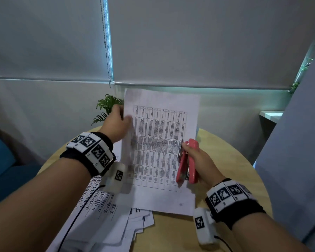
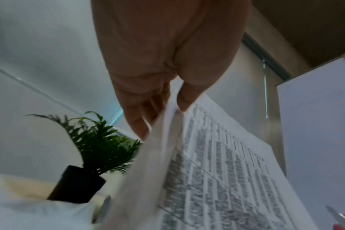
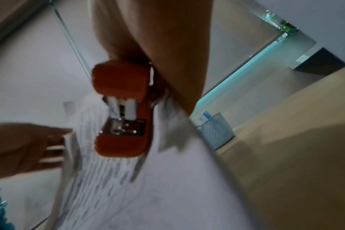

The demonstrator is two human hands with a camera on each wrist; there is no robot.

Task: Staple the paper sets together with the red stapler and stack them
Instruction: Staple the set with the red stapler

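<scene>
A set of printed sheets [image 1: 158, 146] with a dense table is held up above the round wooden table [image 1: 225, 160]. My left hand [image 1: 116, 122] pinches its left edge, thumb in front and fingers behind; the left wrist view shows that hand [image 2: 163, 99] pinching the paper set [image 2: 217, 171]. My right hand [image 1: 198, 159] grips the red stapler [image 1: 187, 160] at the set's right edge. In the right wrist view the stapler [image 3: 122, 109] hangs from my right hand [image 3: 158, 46] in front of the paper set [image 3: 108, 179]. More paper sets [image 1: 105, 215] lie spread on the table at lower left.
A small potted fern [image 1: 107, 106] stands at the table's far edge behind my left hand, also as the fern [image 2: 93, 147] in the left wrist view. A perforated grey cup [image 3: 215, 130] sits at the table's right side. Roller blinds [image 1: 189, 42] hang behind; a blue seat [image 1: 5, 157] is at left.
</scene>
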